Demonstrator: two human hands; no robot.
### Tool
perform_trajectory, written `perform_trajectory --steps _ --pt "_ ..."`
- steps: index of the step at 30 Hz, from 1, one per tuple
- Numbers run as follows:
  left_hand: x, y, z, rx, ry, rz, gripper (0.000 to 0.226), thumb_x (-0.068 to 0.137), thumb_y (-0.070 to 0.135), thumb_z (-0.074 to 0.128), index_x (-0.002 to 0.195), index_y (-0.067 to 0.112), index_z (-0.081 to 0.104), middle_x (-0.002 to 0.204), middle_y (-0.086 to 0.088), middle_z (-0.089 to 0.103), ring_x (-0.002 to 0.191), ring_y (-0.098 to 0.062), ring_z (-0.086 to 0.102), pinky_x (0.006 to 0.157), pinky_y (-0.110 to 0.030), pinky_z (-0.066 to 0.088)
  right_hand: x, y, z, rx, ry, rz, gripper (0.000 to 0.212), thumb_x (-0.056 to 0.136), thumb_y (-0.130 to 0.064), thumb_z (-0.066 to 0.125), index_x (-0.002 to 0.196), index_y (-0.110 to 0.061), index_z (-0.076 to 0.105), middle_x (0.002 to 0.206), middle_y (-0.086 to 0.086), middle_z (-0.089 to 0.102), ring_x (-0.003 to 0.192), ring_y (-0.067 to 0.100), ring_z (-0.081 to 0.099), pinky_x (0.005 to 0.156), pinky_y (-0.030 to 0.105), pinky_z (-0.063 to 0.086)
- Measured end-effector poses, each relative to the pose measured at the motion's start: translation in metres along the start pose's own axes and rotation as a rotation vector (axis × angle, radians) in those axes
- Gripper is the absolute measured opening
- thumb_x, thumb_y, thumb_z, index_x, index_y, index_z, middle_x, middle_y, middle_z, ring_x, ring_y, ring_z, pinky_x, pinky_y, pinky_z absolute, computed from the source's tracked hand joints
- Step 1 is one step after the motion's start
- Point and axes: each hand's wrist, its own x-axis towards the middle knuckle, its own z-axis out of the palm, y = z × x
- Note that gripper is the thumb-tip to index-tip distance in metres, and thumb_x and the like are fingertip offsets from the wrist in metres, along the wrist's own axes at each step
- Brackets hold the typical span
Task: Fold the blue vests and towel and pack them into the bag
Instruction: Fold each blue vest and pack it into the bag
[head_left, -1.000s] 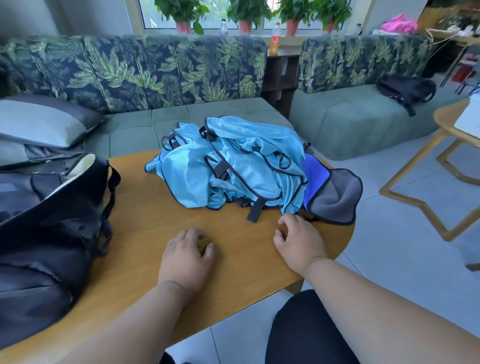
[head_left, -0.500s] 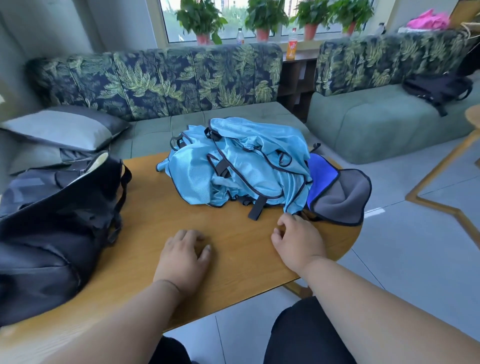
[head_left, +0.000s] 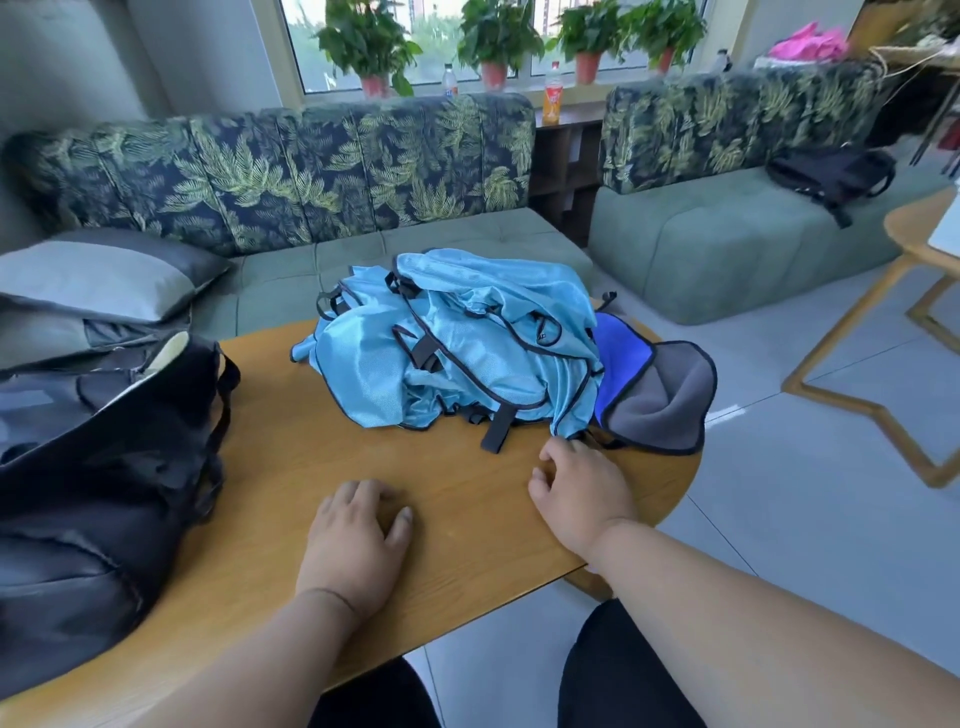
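Both hands are just lying on the table (head_left: 291, 467), holding nothing: the left hand (head_left: 358, 545) is resting flat with relaxed fingers, the right hand (head_left: 582, 491) loosely curled. The blue vests (head_left: 457, 343) are sitting in a crumpled heap just beyond the right hand's fingertips, the towel (head_left: 654, 395) poking out to its right. The bag (head_left: 93, 478) is slumping open well off to the left hand's left.
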Motion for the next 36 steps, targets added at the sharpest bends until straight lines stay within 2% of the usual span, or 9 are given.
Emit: perform_trajectory --steps 6,9,14,17,22,27,31,34,36 --pt "-0.001 -0.004 -0.002 -0.058 0.008 -0.005 0.031 0.099 0.047 0.061 0.122 0.025 0.063 0.113 0.004 0.057 0.113 -0.022 0.053 0.105 -0.034 0.04 -0.005 -0.008 -0.002 -0.016 -0.021 0.024 0.027 0.101 -0.039 0.052 0.124 -0.026 0.056 0.112 -0.004 0.064 0.098 0.018 0.057 0.074 0.033 0.042" --pt "-0.001 -0.003 -0.004 -0.091 0.018 -0.015 0.031 0.1 0.046 0.06 0.123 0.025 0.061 0.112 0.005 0.057 0.112 -0.021 0.053 0.104 -0.034 0.041 -0.007 -0.012 -0.01 0.05 -0.061 0.043 0.036 0.101 -0.042 0.053 0.134 -0.028 0.05 0.114 -0.007 0.063 0.101 0.017 0.059 0.076 0.035 0.047" --pt "0.002 -0.002 -0.005 -0.159 0.04 -0.072 0.034 0.1 0.047 0.059 0.126 0.025 0.058 0.109 0.007 0.058 0.111 -0.02 0.055 0.101 -0.034 0.043 0.011 -0.028 -0.035 0.254 0.066 0.073 0.034 0.101 -0.045 0.051 0.132 -0.031 0.049 0.078 -0.009 0.058 0.071 0.012 0.058 0.057 0.034 0.041" --pt "0.008 -0.001 -0.009 -0.185 0.059 -0.138 0.036 0.099 0.049 0.06 0.127 0.027 0.057 0.102 0.01 0.057 0.108 -0.019 0.057 0.096 -0.035 0.047 0.031 -0.041 -0.055 0.317 0.14 0.077 0.031 0.101 -0.041 0.052 0.129 -0.03 0.051 0.077 -0.006 0.059 0.072 0.013 0.058 0.066 0.038 0.049" --pt "0.015 0.002 -0.014 -0.157 0.034 -0.203 0.035 0.099 0.052 0.057 0.125 0.029 0.056 0.113 0.005 0.065 0.11 -0.021 0.061 0.093 -0.035 0.05 0.055 -0.052 -0.072 0.418 0.24 0.092 0.027 0.102 -0.039 0.052 0.128 -0.031 0.05 0.08 -0.006 0.059 0.078 0.014 0.06 0.075 0.04 0.05" --pt "0.019 0.001 -0.012 -0.13 0.033 -0.204 0.031 0.1 0.054 0.054 0.121 0.031 0.056 0.111 0.006 0.066 0.106 -0.019 0.061 0.089 -0.035 0.05 0.098 -0.048 -0.085 0.439 0.385 0.13 0.039 0.101 -0.043 0.05 0.137 -0.03 0.05 0.112 0.002 0.065 0.101 0.024 0.062 0.089 0.041 0.05" --pt "0.019 0.0 -0.012 -0.134 0.036 -0.197 0.027 0.101 0.055 0.052 0.116 0.033 0.054 0.105 0.01 0.063 0.1 -0.016 0.059 0.085 -0.033 0.048 0.132 -0.048 -0.099 0.29 0.258 0.148 0.058 0.1 -0.047 0.055 0.155 -0.037 0.038 0.149 0.006 0.049 0.127 0.03 0.055 0.095 0.04 0.046" --pt "0.019 0.0 -0.011 -0.132 0.045 -0.192 0.024 0.101 0.056 0.051 0.113 0.035 0.052 0.103 0.011 0.063 0.098 -0.014 0.058 0.084 -0.032 0.048 0.152 -0.047 -0.1 0.142 0.071 0.151 0.048 0.101 -0.045 0.055 0.148 -0.035 0.052 0.143 0.007 0.058 0.116 0.029 0.061 0.087 0.035 0.048" --pt "0.019 0.0 -0.01 -0.133 0.051 -0.191 0.024 0.1 0.056 0.051 0.113 0.036 0.053 0.102 0.012 0.062 0.097 -0.014 0.058 0.083 -0.032 0.047 0.155 -0.048 -0.096 0.123 0.023 0.151 0.031 0.104 -0.038 0.054 0.131 -0.029 0.065 0.125 0.006 0.07 0.099 0.025 0.062 0.077 0.031 0.042"
